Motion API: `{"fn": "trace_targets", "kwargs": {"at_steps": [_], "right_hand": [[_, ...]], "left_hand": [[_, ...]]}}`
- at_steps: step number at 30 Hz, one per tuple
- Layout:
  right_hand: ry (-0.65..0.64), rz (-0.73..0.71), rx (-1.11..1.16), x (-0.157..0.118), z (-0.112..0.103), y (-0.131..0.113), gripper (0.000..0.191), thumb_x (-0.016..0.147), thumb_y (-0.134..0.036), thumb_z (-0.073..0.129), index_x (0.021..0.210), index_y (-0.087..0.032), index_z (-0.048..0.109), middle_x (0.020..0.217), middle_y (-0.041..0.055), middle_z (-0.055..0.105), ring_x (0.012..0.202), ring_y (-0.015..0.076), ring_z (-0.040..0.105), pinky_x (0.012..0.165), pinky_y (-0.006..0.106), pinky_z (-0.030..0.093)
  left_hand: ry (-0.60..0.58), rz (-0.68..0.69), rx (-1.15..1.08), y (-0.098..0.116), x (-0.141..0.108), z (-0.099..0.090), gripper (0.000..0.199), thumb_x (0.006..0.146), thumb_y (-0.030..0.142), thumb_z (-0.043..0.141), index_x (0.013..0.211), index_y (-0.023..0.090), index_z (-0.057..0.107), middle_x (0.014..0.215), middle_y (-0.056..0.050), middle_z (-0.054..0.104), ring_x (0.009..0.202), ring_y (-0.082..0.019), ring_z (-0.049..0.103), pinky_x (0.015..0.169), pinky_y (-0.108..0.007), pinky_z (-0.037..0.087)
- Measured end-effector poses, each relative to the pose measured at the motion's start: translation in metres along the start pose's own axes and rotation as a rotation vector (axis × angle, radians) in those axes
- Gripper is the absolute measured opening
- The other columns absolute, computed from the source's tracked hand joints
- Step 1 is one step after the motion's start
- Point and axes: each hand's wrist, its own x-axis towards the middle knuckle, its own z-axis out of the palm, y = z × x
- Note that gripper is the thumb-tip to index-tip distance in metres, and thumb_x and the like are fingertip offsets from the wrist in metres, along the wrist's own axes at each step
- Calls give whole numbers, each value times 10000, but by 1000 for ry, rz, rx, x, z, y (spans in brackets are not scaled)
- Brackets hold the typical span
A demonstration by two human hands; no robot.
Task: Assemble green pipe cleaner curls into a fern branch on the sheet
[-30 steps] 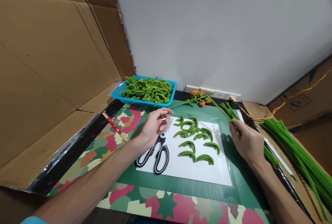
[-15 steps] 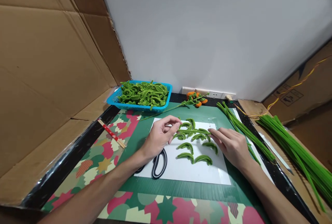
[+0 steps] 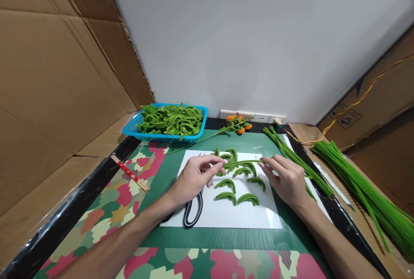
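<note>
Between my two hands stretches a green pipe cleaner (image 3: 244, 162), held roughly level above a white sheet (image 3: 207, 214). My left hand (image 3: 196, 177) pinches its left end between thumb and fingers. The right end sits in the pinch of my right hand (image 3: 286, 180). Below lie several short curved green pipe-cleaner pieces (image 3: 248, 199), bent like small leaves. Black-handled scissors (image 3: 193, 212) rest on the sheet under my left hand, which hides most of their blades.
A blue basket (image 3: 161, 138) heaped with bent green pieces stands at the back left. Behind the sheet lies an orange-flowered stem (image 3: 239, 123). Bundles of long green pipe cleaners (image 3: 362, 188) are at the right, by a pointed metal tool (image 3: 336, 188). Red-wrapped chopsticks (image 3: 129, 172) lie left.
The view has shifted slightly, so the table things appear a little further left and mostly lower. Both hands keep their pinch on the green pipe cleaner, which now bows slightly upward.
</note>
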Motion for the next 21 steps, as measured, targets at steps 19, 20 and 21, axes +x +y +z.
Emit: {"fn": "trace_targets", "kwargs": {"at_steps": [19,20,21], "right_hand": [[-251,466,1667,18,-32,-31,282,968,-536,643,1009,-365,864,1505,39,649,1447,360,542,1222,619,379],[-231,503,1686,18,-30,-35,308,986,-542,608,1056,-377,859,1515,27,646,1480,344,516,1236,608,373],[-212,540,1698,18,-27,-38,333,1000,-549,576,1105,-387,849,1521,13,643,1502,329,497,1247,599,372]], "left_hand": [[-205,-121,-137,3,-5,2,219,915,370,790,946,159,837,852,-120,828,420,-83,540,438,-194,414],[-229,-136,-154,2,-6,4,223,919,374,788,948,157,831,853,-121,830,417,-83,543,438,-193,421],[-240,-147,-168,1,-7,6,229,922,380,787,952,156,824,855,-123,833,412,-81,545,437,-193,427]]}}
